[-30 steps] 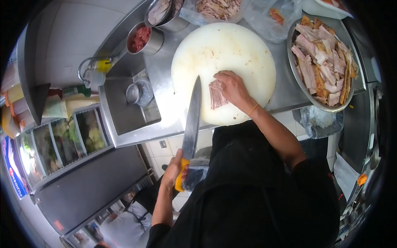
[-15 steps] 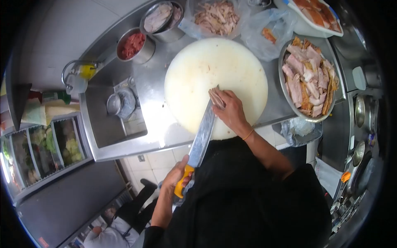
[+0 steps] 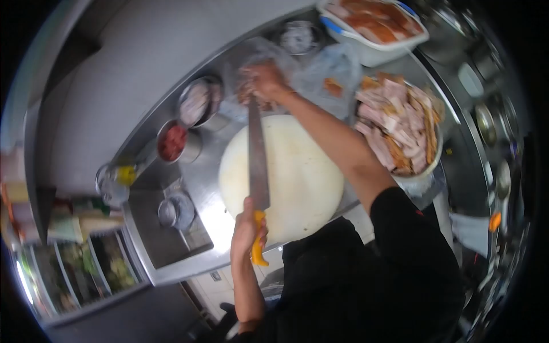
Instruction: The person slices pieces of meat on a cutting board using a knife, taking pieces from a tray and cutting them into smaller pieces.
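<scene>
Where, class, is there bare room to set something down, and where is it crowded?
Bare metal counter shows between the sink and the cutting board; the board looks bare right of the knife. The back is crowded: pots, cut meat with the right hand at it, a plastic bag. Heaped meat crowds the right.

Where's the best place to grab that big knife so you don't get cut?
The yellow handle looks best, coming from the person's side. It's the end nearest the person, while the long blade points away over the round white board. The left hand is wrapped around the handle.
</scene>
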Available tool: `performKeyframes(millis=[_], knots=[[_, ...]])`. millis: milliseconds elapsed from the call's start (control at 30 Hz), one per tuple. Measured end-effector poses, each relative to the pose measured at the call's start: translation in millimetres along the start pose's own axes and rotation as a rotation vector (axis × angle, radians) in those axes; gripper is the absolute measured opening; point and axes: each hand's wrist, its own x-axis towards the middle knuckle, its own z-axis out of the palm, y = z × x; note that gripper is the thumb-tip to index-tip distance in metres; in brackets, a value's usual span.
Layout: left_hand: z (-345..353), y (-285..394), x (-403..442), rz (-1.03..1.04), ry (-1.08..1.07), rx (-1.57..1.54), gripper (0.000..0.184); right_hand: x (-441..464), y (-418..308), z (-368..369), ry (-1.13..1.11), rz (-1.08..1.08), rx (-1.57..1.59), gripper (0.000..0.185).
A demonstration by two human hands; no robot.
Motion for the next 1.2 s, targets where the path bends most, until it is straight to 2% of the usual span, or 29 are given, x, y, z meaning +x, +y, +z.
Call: performKeyframes(millis=[33, 100, 167, 267, 400, 467, 533, 633, 667, 767, 900, 1033, 1200], knots=[[3, -4, -5, 0.016, -0.003, 0.039, 0.072, 3, 19, 12, 0.010, 0.017, -0.074, 0.032], [8, -22, -13, -0.012, 0.004, -0.033, 0.074, -21, -2, -9, 0.085, 0.037, -0.103, 0.029], [4, -47, -21, -0.035, 0.013, -0.046, 0.074, -70, -38, -51, 0.189, -0.119, 0.034, 0.027], [6, -74, -38, -0.127, 0.094, -0.062, 0.075, -149, -45, -92, 0.342, 0.031, -0.013, 0.025], [5, -94, -46, -0.177, 0.144, -0.127, 0.074, -256, -22, -186, 0.508, 0.282, -0.141, 0.022], [-1, -102, -39, -0.205, 0.115, -0.165, 0.073, -304, -6, -233, 0.588, 0.407, -0.497, 0.024], [-6, -104, -33, -0.206, 0.103, -0.174, 0.069, -342, 4, -270, 0.590, 0.609, -0.634, 0.032], [0, -97, -28, -0.126, 0.133, -0.185, 0.066, -373, 6, -297, 0.546, 0.812, -0.623, 0.033], [2, -92, -28, -0.139, 0.152, -0.166, 0.064, -379, 5, -301, 0.520, 0.811, -0.510, 0.034], [11, -82, -30, -0.083, 0.136, -0.135, 0.064, -394, 20, -294, 0.429, 0.595, -0.603, 0.034], [10, -88, -26, -0.063, 0.062, -0.148, 0.064, -383, 20, -300, 0.490, 0.734, -0.519, 0.036], [17, -84, -33, -0.053, 0.077, -0.187, 0.064, -368, 35, -306, 0.521, 0.581, -0.805, 0.041], [19, -84, -42, -0.073, 0.159, -0.191, 0.063, -353, 43, -308, 0.436, 0.634, -0.924, 0.044]])
